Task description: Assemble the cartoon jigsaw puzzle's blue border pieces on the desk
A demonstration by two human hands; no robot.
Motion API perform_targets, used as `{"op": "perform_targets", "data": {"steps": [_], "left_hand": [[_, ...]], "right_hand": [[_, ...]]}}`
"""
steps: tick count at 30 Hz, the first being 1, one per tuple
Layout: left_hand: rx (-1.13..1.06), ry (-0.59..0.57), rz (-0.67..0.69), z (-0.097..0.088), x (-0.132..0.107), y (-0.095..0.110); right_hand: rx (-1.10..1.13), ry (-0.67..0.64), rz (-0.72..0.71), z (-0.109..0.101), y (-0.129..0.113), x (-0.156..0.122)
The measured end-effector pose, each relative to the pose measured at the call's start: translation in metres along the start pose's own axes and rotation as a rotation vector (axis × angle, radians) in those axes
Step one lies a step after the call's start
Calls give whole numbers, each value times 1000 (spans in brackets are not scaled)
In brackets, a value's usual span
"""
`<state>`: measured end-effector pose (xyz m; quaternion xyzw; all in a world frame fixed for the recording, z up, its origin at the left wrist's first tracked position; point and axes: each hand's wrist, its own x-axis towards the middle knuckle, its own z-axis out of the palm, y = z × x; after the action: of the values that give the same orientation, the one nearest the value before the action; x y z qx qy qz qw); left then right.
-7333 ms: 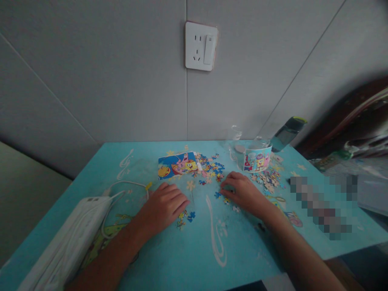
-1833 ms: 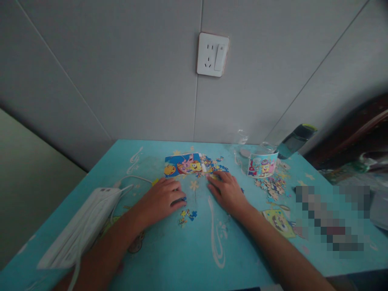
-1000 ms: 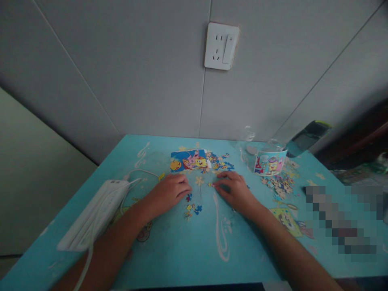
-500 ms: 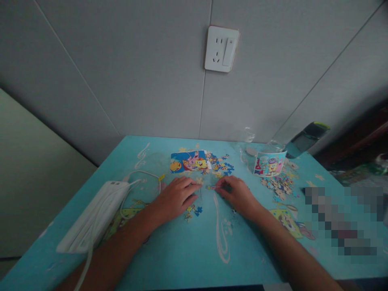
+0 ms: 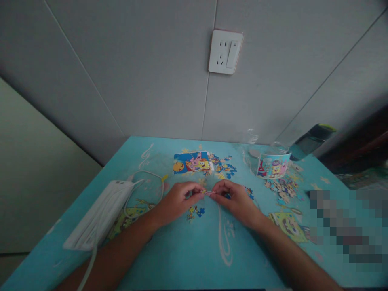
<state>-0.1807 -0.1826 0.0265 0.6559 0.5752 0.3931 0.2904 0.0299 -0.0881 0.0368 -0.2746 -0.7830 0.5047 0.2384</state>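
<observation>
Over the middle of the table, my left hand [image 5: 184, 198] and my right hand [image 5: 232, 198] meet fingertip to fingertip. Between them is a small strip of joined puzzle pieces [image 5: 208, 192], pinched by thumb and fingers on both sides. Just below my left hand lies a little cluster of loose puzzle pieces [image 5: 196, 211]. More pieces [image 5: 249, 192] show partly behind my right hand. Beyond the hands, a cartoon picture card [image 5: 191, 162] lies flat, with a pile of blue and yellow puzzle pieces [image 5: 224, 165] at its right end.
A white power strip [image 5: 98, 214] with a looping cable is at left. To the right stand a clear tub with a cartoon label [image 5: 273, 165], a heap of pieces [image 5: 283, 189] and a tilted dark bottle [image 5: 313, 141]. The wall bears a socket [image 5: 226, 51].
My left hand has moved in and closed on the strip's left end, which my right hand held alone before. The view has shifted slightly.
</observation>
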Motion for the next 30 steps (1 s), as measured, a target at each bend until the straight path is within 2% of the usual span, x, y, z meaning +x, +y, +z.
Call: {"op": "perform_targets", "data": {"steps": [8, 13, 16, 19, 21, 24, 26, 30], "left_hand": [[-136, 6, -88, -4, 0, 5], [-143, 30, -107, -3, 2, 3], [-174, 8, -99, -4, 1, 3], [-123, 1, -48, -5, -1, 2], [-57, -11, 17, -4, -2, 3], [13, -77, 80, 4, -1, 7], [51, -116, 103, 14, 2, 13], [178, -223, 177, 36, 12, 26]], "right_hand": [[238, -10, 120, -5, 3, 2], [109, -32, 110, -12, 1, -1], [-92, -35, 106, -34, 4, -5], [-258, 43, 128, -75, 18, -10], [-380, 148, 134, -107, 32, -15], [-510, 154, 175, -139, 51, -20], [-579, 130, 194, -145, 58, -21], [-670, 144, 192, -133, 59, -14]]}}
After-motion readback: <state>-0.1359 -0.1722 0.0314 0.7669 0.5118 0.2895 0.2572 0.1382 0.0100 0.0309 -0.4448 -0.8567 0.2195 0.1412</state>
